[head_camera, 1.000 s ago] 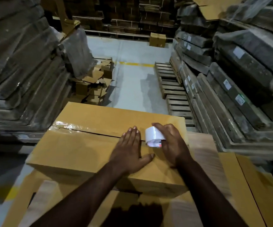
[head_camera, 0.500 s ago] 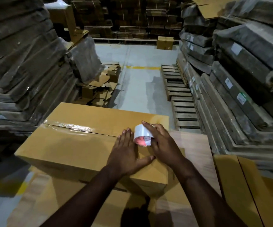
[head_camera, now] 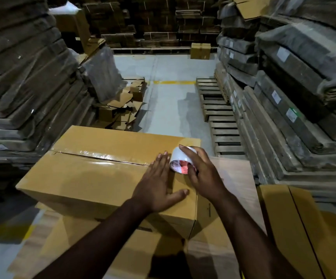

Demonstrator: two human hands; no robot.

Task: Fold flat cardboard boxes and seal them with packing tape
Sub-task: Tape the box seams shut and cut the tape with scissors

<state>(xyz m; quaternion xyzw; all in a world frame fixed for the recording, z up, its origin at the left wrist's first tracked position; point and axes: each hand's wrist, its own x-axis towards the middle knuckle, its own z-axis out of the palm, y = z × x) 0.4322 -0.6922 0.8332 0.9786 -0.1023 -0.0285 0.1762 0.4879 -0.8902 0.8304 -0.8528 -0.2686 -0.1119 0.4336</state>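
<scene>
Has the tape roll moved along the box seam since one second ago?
Yes. The tape roll in the right hand went right along the seam, nearer the box's right edge.

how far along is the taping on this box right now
Done: the box is folded shut, and clear tape covers most of its top seam. In hand: the right hand holds the tape roll near the seam's right end while the left hand presses flat. Left: the last stretch, then cutting.
</scene>
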